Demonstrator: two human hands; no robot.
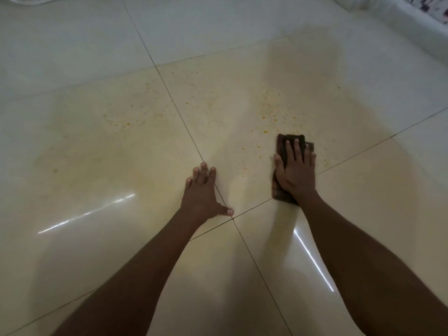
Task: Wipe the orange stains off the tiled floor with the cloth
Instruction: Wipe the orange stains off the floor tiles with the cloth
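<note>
- Lying flat on the tiled floor [97, 132], the dark folded cloth [281, 141] has its long axis running away from the person, just short of the orange stains [271, 105].
- Right hand [294, 174] presses it, fingers straight and spread.
- Left hand [202, 192] rests open on bare tile, fingers splayed, beside a grout line [174, 105].
- White padded edge [397, 23] lies at far right.

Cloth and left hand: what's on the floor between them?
Head view: glossy tile with scattered orange specks lies between left hand and cloth.

Dark folded cloth [291, 139] beside orange stains [271, 105]
</note>
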